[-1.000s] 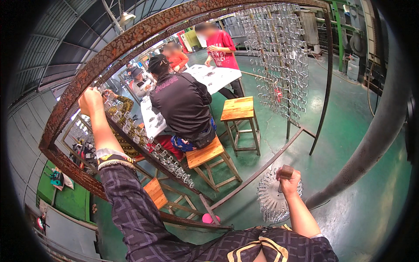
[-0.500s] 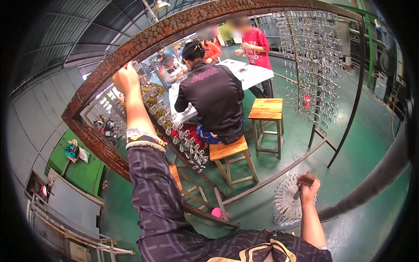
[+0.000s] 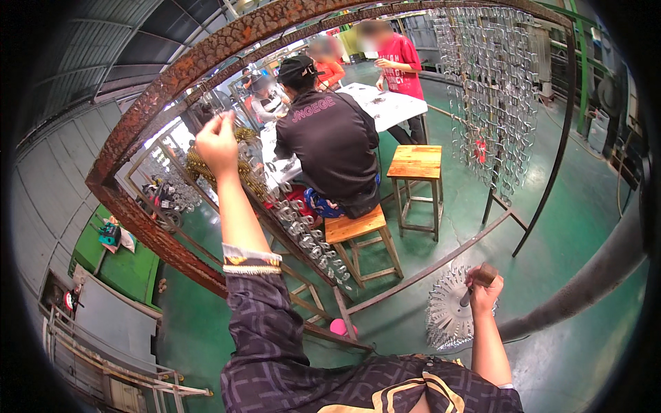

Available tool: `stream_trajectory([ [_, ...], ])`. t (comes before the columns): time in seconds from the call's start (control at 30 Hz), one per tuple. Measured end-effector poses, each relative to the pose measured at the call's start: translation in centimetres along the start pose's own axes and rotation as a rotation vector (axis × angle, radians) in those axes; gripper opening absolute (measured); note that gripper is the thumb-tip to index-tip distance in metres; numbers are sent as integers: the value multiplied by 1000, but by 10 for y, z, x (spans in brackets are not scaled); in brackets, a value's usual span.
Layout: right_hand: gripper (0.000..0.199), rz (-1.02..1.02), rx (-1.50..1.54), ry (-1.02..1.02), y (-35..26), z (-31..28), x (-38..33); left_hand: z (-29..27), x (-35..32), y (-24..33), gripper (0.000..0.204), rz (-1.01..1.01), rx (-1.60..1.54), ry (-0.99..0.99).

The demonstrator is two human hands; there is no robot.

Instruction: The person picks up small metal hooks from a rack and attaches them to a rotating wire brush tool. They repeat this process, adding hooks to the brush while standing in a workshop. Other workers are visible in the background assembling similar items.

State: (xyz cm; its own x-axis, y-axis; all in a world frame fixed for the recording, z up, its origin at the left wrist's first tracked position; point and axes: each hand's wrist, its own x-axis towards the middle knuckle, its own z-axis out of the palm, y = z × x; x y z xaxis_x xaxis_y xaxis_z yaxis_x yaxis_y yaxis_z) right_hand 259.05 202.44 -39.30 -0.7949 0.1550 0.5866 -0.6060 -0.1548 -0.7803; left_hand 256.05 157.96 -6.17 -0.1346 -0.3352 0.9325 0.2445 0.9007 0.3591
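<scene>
My left hand (image 3: 218, 143) is raised at the upper left inside a rusty metal frame (image 3: 103, 168). Its fingers are pinched together; what they hold, if anything, is too small to make out. Beside my left forearm, strands of silvery metal hooks (image 3: 308, 233) hang down at a slant. Low on the right, my right hand (image 3: 485, 292) is wrapped around a rod with a brown block-like end (image 3: 486, 274). Below that hand is a round grey disc (image 3: 452, 303) ringed with many small metal hooks. Whether the rod joins the disc cannot be told.
More hook strands (image 3: 485, 89) hang at the frame's right side. Beyond it, a person in a black jacket (image 3: 327, 148) sits on a wooden stool (image 3: 357, 224) at a white table (image 3: 392, 105), with other people around. Another stool (image 3: 415, 164) stands nearby. A thick grey pipe (image 3: 578, 289) curves at right.
My left hand has shifted right and slightly down, away from the frame's left bar and the top of the strands. My right hand keeps its grip on the rod.
</scene>
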Motion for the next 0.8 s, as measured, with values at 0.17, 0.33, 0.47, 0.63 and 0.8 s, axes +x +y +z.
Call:
stream_trajectory([
  [0.17,7,14,1,12,2,-4,0,11,-81,16,14,-205,-198,-97],
  [0.33,5,-26,-56,43,8,-2,-3,13,-167,35,13,-229,-196,-259],
  [0.47,5,-51,-153,22,10,0,-7,23,-249,36,6,-329,-344,-310],
  [0.63,6,-16,-147,58,-8,13,-6,32,-353,41,2,-428,-379,-387],
  [0.8,9,-49,-155,88,-10,18,-10,39,-437,43,6,-300,-259,-457],
])
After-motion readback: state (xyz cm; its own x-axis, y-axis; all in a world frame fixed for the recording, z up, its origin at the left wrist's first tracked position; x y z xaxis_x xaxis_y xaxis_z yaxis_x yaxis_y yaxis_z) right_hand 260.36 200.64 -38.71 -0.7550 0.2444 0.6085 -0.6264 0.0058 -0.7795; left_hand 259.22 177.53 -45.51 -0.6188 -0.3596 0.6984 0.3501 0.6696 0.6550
